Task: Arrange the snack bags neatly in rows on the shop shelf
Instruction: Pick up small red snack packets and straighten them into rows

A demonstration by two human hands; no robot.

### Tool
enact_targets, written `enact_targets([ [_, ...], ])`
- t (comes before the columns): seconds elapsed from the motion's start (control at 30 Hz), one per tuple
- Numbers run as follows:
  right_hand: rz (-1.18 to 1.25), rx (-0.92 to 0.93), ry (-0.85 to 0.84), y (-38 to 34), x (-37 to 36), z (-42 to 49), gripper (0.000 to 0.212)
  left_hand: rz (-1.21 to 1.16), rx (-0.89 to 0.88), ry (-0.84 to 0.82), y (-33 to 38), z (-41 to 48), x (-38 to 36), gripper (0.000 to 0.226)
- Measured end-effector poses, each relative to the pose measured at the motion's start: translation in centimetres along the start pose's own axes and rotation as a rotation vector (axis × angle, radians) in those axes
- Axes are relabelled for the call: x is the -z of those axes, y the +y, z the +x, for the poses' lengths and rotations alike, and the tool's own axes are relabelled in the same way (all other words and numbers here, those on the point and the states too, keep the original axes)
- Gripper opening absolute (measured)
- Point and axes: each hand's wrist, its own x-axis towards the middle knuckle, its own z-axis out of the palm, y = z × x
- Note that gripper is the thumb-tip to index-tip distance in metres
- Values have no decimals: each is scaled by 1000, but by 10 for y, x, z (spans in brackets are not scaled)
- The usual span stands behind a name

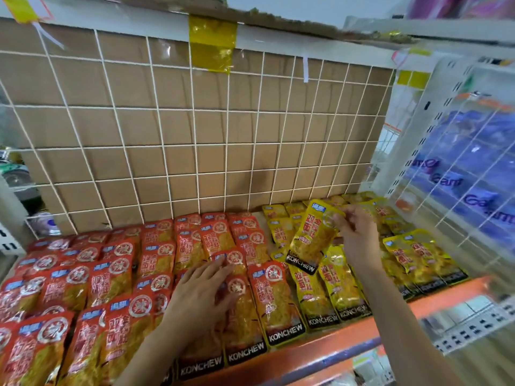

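Note:
Red snack bags (111,277) lie in overlapping rows across the left and middle of the shelf (348,332). Yellow snack bags (334,285) fill the right part. My left hand (200,299) rests flat with straight fingers on the red bags near the middle. My right hand (358,238) pinches the top corner of one yellow bag (315,235) and holds it lifted and tilted above the yellow rows.
A white wire grid (195,129) over brown cardboard closes the back of the shelf. A wire side panel (459,174) with blue packs behind it stands at the right. The orange front edge runs below the bags, with a lower shelf (473,321) beneath.

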Motion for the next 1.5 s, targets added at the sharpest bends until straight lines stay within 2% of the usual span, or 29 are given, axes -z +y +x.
enact_targets([
  [0.07,-43,-15,10,12,19,-1,14,-7,19,-15,1,1,1,120],
  [0.13,-72,-37,9,23,37,0,21,-2,49,-43,3,1,3,117],
  [0.23,-124,-46,3,39,61,4,23,-21,77,-45,4,3,3,90],
  [0.33,-138,-60,1,53,83,11,18,-90,111,22,13,5,5,61],
  [0.53,-165,-90,-28,79,121,33,7,-93,181,150,39,11,7,44],
  [0.67,-199,-90,-69,99,138,48,14,-77,224,177,54,15,-1,45],
  [0.73,-204,-88,-92,104,142,54,13,-89,279,170,65,18,-3,44],
  [0.93,-304,-73,-210,120,140,66,9,-101,294,219,97,24,-12,49],
  [1.1,-489,146,-211,133,127,65,12,-108,345,236,121,32,-18,46],
  [1.2,-600,190,-197,141,123,67,13,-145,392,223,132,35,-17,47],
  [1.43,-536,349,-135,146,126,68,13,-179,369,251,140,46,-19,43],
  [1.5,-495,415,-181,143,126,67,26,-156,313,243,141,57,-19,48],
])
